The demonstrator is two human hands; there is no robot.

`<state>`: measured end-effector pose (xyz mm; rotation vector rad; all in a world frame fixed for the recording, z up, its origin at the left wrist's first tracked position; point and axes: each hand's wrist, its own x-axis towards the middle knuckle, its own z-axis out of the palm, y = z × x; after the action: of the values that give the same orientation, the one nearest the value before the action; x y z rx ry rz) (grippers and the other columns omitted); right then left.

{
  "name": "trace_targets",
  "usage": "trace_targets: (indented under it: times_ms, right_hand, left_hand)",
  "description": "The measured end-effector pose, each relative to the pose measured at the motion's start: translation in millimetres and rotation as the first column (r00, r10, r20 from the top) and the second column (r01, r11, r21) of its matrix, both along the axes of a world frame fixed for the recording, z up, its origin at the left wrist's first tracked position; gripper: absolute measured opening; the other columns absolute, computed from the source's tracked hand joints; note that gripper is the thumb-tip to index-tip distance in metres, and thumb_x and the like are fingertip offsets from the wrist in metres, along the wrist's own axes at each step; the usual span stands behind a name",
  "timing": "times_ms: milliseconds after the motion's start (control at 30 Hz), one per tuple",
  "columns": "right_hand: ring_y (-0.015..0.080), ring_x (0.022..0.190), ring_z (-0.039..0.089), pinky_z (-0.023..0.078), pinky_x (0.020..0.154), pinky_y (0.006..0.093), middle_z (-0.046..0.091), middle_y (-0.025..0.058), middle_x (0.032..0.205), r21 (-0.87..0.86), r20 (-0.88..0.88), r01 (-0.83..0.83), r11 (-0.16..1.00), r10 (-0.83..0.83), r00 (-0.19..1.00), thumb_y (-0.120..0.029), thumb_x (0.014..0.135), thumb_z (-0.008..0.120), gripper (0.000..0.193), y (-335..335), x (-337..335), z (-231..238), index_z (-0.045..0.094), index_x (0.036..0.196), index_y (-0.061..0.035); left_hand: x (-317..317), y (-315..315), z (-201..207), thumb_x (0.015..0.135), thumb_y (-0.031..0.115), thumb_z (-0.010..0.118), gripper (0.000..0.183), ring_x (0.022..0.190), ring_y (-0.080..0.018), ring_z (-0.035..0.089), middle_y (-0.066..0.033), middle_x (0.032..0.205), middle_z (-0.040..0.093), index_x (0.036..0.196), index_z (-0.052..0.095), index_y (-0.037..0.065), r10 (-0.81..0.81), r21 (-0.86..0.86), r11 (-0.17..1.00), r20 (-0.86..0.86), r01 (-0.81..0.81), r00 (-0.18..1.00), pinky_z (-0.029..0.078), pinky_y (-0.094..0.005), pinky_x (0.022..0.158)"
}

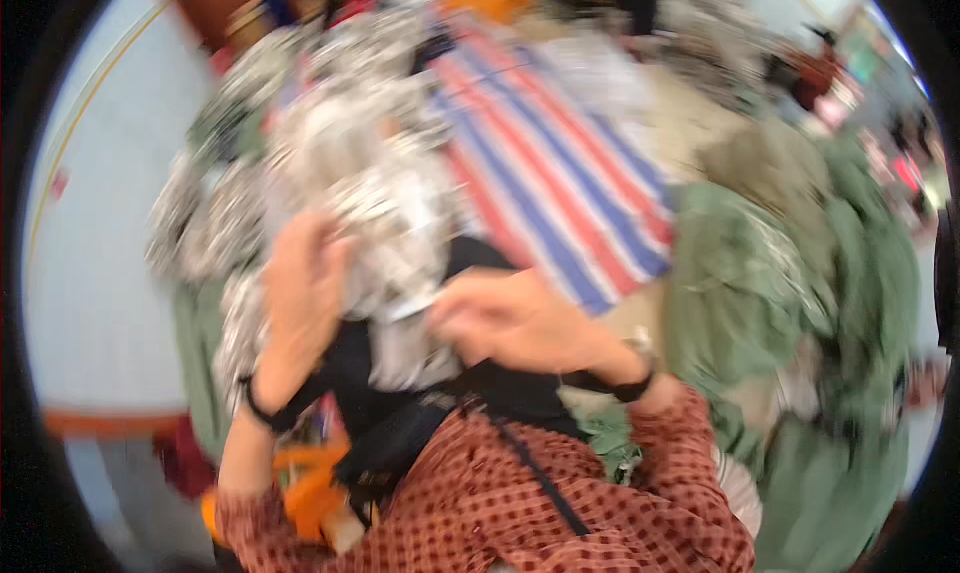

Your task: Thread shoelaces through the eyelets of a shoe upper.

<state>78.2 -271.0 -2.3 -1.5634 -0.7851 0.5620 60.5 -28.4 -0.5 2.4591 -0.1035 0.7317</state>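
A heap of crumpled white-and-grey striped cloth [390, 223] lies before me, with its near end over my black-clothed lap. Beside the left edge of this cloth is my left hand [303, 283], blurred, its fingers pointing up and loosely apart; I see nothing held in it. My right hand [510, 318] reaches in from the right with its fingers curled together at the cloth's near edge. Blur hides what is between those fingers. A paler strip of cloth [400, 353] hangs down between the two hands.
A red, blue and white striped sheet [560, 173] spreads out ahead to the right. Green cloth piles [735, 283] stand at the right, and more striped bundles [215, 213] at the left. Near my left forearm is something orange [310, 488]. A pale wall [110, 223] closes off the left side.
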Motion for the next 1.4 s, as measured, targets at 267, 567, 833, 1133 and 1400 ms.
trace_targets:
  times_ms: [267,567,833,1133,1400]
  right_hand:
    - [0.0375,0.068,0.062,0.048,0.060,0.0460,0.059,0.0181,0.066,0.141,0.566,-0.235,0.962,0.116,0.816,-0.018,0.085,0.056,0.014,49.5,-40.3,9.2,0.057,0.084,-0.0037]
    - [0.0245,0.063,0.061,0.045,0.056,0.0371,0.065,0.0062,0.071,0.259,0.607,-0.296,0.919,0.083,0.790,-0.027,0.096,0.053,0.021,66.2,-49.8,11.6,0.065,0.093,-0.0098]
    - [0.0235,0.064,0.061,0.046,0.057,0.0369,0.065,0.0061,0.073,0.327,0.574,-0.281,0.902,0.047,0.818,-0.026,0.095,0.054,0.021,71.8,-51.8,15.9,0.066,0.093,-0.0088]
    - [0.0357,0.070,0.061,0.047,0.058,0.0418,0.062,0.0141,0.079,0.119,0.420,-0.268,0.956,0.196,0.886,-0.021,0.093,0.052,0.013,33.2,-57.0,0.5,0.059,0.094,-0.0091]
    - [0.0204,0.067,0.066,0.051,0.059,0.0306,0.067,0.0083,0.079,0.128,0.218,-0.400,0.907,0.368,0.904,-0.009,0.091,0.060,0.013,29.7,-55.2,9.5,0.063,0.101,-0.0017]
  left_hand:
    - [-4.6,16.0,5.2,0.067,0.005,0.065,0.020,0.080,-0.0400,0.050,-0.0171,0.085,0.048,0.080,0.050,0.001,-0.133,0.555,0.814,-0.109,0.171,0.985,0.040,-0.0449,0.069]
    - [13.5,10.4,48.2,0.089,0.010,0.058,0.013,0.068,-0.0227,0.053,-0.0106,0.070,0.050,0.082,0.050,0.002,-0.450,-0.626,0.761,-0.323,0.169,0.832,0.041,-0.0336,0.065]
    - [11.4,6.3,81.5,0.096,0.021,0.053,0.021,0.071,-0.0165,0.054,-0.0088,0.081,0.059,0.104,0.056,0.002,-0.379,-0.479,0.854,-0.304,0.203,0.874,0.046,-0.0288,0.067]
    - [-4.3,1.0,-18.0,0.074,0.014,0.068,0.041,0.101,-0.0408,0.053,-0.0213,0.112,0.055,0.110,0.056,0.001,-0.083,0.576,0.799,-0.181,0.174,0.980,0.041,-0.0492,0.087]
    - [4.3,-2.8,33.3,0.085,0.019,0.065,0.016,0.072,-0.0178,0.057,-0.0077,0.080,0.058,0.087,0.057,0.004,-0.298,-0.318,0.929,-0.334,0.191,0.894,0.046,-0.0343,0.066]
